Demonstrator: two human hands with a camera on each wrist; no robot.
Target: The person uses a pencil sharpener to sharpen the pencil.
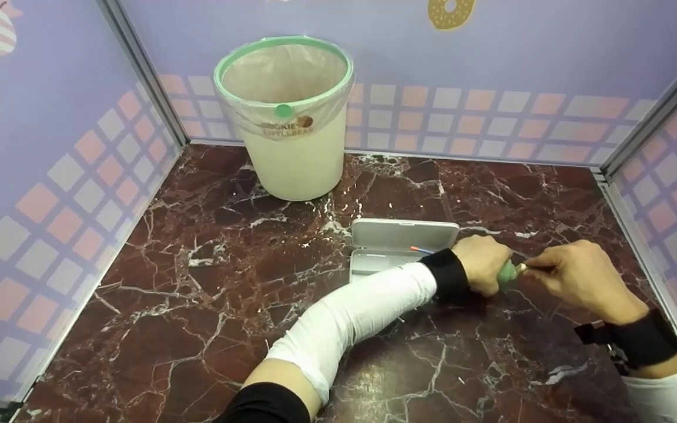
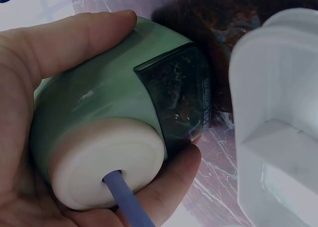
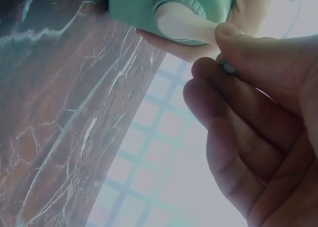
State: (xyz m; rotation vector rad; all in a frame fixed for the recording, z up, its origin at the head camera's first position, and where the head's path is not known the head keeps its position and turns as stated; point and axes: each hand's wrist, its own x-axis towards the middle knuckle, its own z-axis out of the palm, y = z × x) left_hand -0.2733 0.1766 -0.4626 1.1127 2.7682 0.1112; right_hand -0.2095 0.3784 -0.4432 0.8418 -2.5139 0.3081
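Note:
My left hand (image 1: 482,264) grips a green pencil sharpener (image 2: 94,98), its fingers and thumb wrapped round the body. A purple pencil (image 2: 128,199) sticks into the hole in the sharpener's pale round front, and a dark see-through shavings window (image 2: 176,95) shows on its side. On the opposite side, my right hand (image 1: 588,279) pinches the end of the pale crank handle (image 3: 189,26) between thumb and index finger, the other fingers loosely curled. Beside the left hand lies an open light-grey pencil case (image 1: 406,235) with an orange-and-blue pencil (image 1: 421,250) in it, partly hidden by the left wrist.
A tall cream bin (image 1: 297,167) with a green rim and a clear liner stands at the back left. Purple checkered panels (image 1: 491,126) border the dark red marbled table (image 1: 191,317) at the back and sides. Small pale bits lie scattered in front of the bin.

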